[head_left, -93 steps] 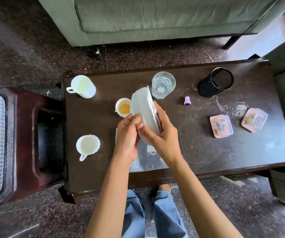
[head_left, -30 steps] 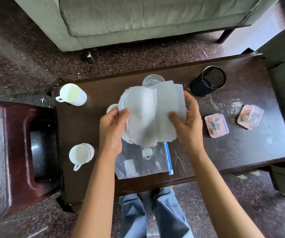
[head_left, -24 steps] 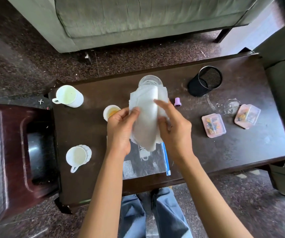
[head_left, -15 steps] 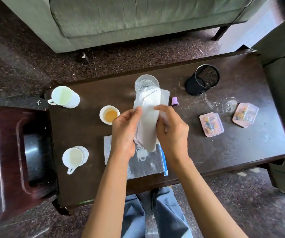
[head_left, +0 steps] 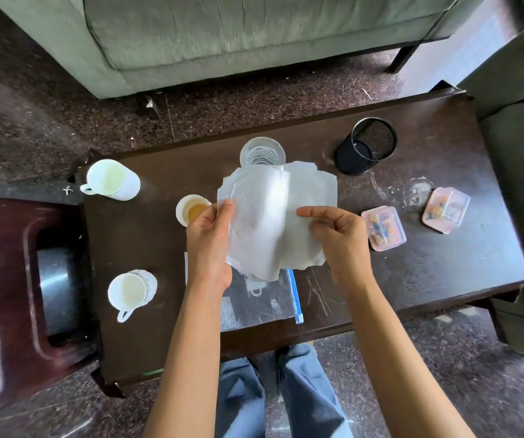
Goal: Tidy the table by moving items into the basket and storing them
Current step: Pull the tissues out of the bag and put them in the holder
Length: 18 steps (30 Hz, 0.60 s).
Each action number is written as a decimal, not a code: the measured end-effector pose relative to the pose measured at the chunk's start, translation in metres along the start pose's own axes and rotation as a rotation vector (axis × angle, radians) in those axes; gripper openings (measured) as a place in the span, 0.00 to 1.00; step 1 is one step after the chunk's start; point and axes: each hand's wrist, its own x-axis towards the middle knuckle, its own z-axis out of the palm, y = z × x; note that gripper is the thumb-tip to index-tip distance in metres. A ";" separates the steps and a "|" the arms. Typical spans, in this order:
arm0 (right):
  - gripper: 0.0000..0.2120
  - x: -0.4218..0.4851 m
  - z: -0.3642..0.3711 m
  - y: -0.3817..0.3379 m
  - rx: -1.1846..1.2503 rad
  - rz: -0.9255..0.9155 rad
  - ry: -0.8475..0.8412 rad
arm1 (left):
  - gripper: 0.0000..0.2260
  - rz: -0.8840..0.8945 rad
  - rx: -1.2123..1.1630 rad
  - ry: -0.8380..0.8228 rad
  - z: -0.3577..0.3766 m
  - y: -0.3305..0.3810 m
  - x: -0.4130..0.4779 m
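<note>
White paper napkins [head_left: 270,222], one loose stack: soft, faintly embossed sheets with ragged, uneven edges, spread open with a shallow fold running down the middle, held in the air over the centre of the table [head_left: 444,273]. Grip, left side: the left hand [head_left: 210,248] pinches the stack's left edge, thumb on top and fingers underneath. Grip, right side: the right hand [head_left: 339,238] pinches the right half between thumb and curled fingers, forefinger stretched across the top sheet. Directly below, flat on the dark wood: a clear zip bag [head_left: 254,305] with a blue closure strip along its right edge. Just beyond the napkins: a drinking glass [head_left: 262,151], partly covered by their far edge. Beside the left thumb: a small white cup [head_left: 192,210] holding amber liquid. Further left: a white mug [head_left: 112,180] and a second white cup [head_left: 131,292]. To the right: a black mesh pen holder [head_left: 366,147] and two pink lidded boxes [head_left: 383,227], [head_left: 445,210], near each other.
</note>
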 end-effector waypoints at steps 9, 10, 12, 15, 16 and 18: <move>0.09 -0.003 -0.018 -0.012 0.187 0.022 -0.155 | 0.10 -0.066 0.071 0.057 -0.001 -0.020 0.006; 0.10 -0.003 -0.019 -0.013 0.182 0.020 -0.154 | 0.09 -0.089 0.065 0.050 -0.001 -0.021 0.006; 0.11 -0.002 -0.019 -0.013 0.107 0.001 -0.117 | 0.12 -0.153 0.024 -0.015 -0.003 -0.023 0.006; 0.15 -0.001 -0.020 -0.013 -0.080 -0.077 -0.084 | 0.16 -0.159 0.004 -0.134 -0.008 -0.026 0.008; 0.18 -0.001 -0.020 -0.013 -0.153 -0.109 -0.083 | 0.14 -0.132 0.020 -0.158 -0.008 -0.026 0.007; 0.22 -0.001 -0.017 -0.014 -0.272 -0.162 -0.073 | 0.05 -0.072 0.042 -0.193 -0.008 -0.024 0.005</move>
